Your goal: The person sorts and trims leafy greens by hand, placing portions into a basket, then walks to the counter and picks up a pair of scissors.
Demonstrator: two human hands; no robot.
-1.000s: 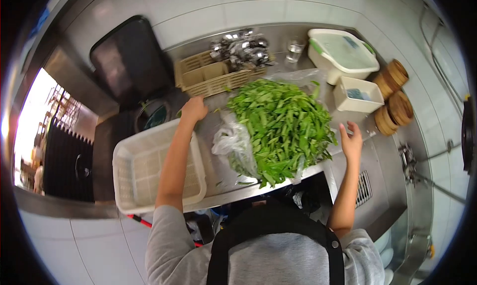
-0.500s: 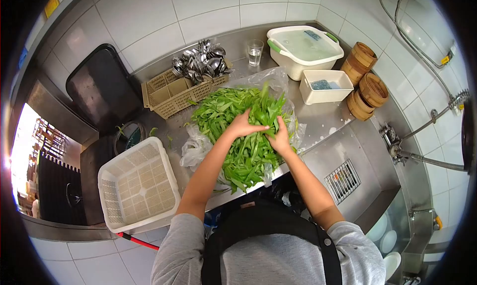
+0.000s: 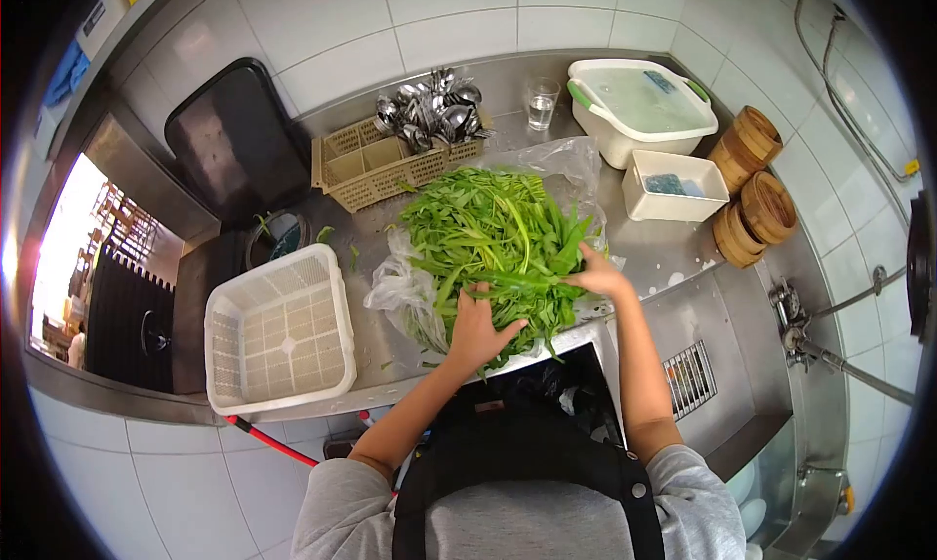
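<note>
Heaped between and just beyond both grips: leafy greens, on a clear plastic bag, with some leaves reaching the near edge of the surface. Left grip open, thumb wide of the fingers, pressed against the near left side of the heap. Right grip part-open at its right edge, leaves between thumb and fingers. Left of the left grip, a bare strip, then a white basket near the front edge. Beyond the grips, a cutlery holder; beyond the right, a small tub. Right of the right grip, a sink.
</note>
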